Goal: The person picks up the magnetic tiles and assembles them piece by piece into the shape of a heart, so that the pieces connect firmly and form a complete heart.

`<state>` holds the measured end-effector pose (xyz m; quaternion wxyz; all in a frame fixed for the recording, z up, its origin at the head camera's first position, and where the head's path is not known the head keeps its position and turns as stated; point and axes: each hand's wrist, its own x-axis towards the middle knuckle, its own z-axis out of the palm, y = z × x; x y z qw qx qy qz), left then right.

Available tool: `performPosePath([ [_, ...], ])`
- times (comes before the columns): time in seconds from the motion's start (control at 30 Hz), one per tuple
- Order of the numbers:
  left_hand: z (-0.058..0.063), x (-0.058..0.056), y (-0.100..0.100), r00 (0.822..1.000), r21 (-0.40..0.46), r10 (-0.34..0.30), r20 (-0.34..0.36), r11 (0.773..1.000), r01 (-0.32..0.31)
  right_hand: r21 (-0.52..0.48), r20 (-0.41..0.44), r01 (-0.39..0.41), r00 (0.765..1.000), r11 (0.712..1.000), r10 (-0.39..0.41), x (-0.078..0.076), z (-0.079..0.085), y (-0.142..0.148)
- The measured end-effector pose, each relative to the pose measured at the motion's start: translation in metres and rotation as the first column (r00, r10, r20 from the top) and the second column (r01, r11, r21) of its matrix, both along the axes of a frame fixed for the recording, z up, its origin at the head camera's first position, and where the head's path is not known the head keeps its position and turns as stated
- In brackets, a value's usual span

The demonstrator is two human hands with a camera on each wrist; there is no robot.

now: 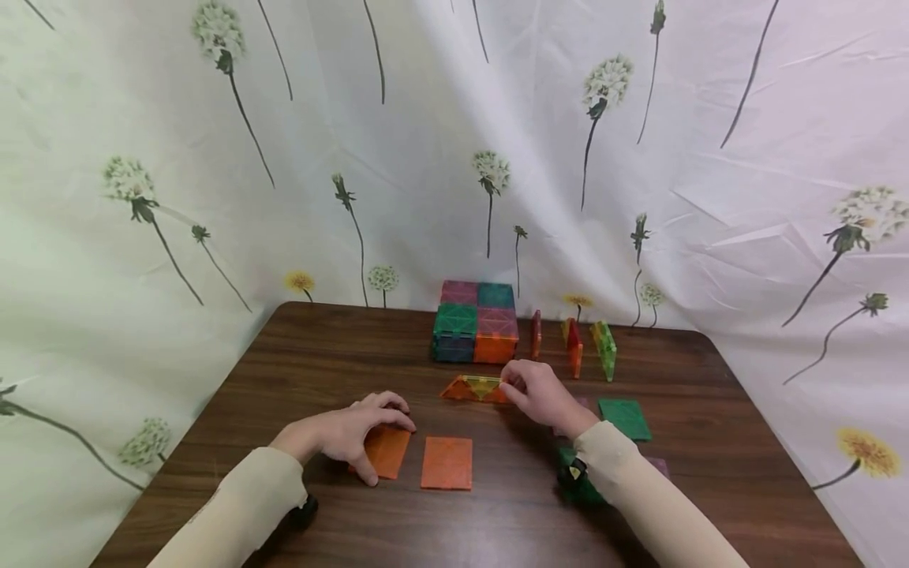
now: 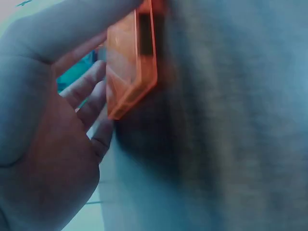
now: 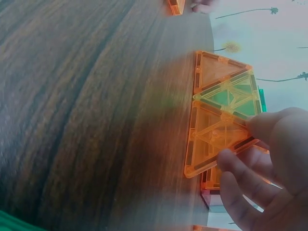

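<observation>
My left hand is at the left of the table, its thumb and fingers spread around the edges of an orange square magnetic tile. That tile shows between thumb and fingers in the left wrist view, close over the table. A second orange square tile lies flat just to its right. With thumb and fingertips my right hand pinches the right end of a row of joined triangle tiles. Orange triangles flank a yellow triangle in that row, which stands with its long edge along the table.
Behind the row stands a box of coloured square tiles. Upright to its right are a dark red tile, a red-orange pair and a yellow-green stack. Green tiles lie near my right forearm. A flowered cloth hangs behind the table.
</observation>
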<state>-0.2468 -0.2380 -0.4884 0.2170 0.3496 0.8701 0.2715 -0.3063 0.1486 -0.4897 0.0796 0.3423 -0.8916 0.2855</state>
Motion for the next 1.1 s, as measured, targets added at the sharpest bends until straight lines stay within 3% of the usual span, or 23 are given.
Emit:
performPosePath([
  [0.2,0.000,-0.014,0.004,0.997,-0.031,0.055,-0.046,0.998,-0.056,-0.013,-0.018,-0.020,1.000,1.000,0.020,0.002,-0.004,0.000],
  [0.33,-0.003,-0.021,0.006,0.990,0.009,0.099,-0.098,0.995,-0.098,-0.011,-0.028,-0.024,0.999,1.000,0.023,0.003,-0.006,-0.001],
  [0.5,-0.008,-0.031,0.011,0.975,0.175,0.188,-0.117,0.970,-0.166,-0.008,-0.031,-0.043,0.999,0.999,0.043,0.002,-0.008,-0.003],
  [0.7,-0.012,-0.040,0.023,0.959,0.368,0.265,-0.095,0.905,-0.214,-0.014,-0.063,-0.069,0.996,0.998,0.068,-0.002,-0.007,-0.006],
  [0.83,-0.013,-0.042,0.031,0.967,0.420,0.254,-0.006,0.878,-0.228,-0.017,-0.072,-0.079,0.994,0.997,0.077,-0.004,-0.005,-0.008],
  [0.97,-0.014,-0.045,0.040,0.977,0.416,0.204,0.058,0.885,-0.209,-0.015,-0.083,-0.082,0.993,0.996,0.081,-0.005,-0.004,-0.010],
  [1.1,-0.013,-0.048,0.048,0.981,0.412,0.182,0.070,0.890,-0.194,-0.014,-0.118,-0.085,0.990,0.996,0.082,-0.007,-0.006,-0.011],
])
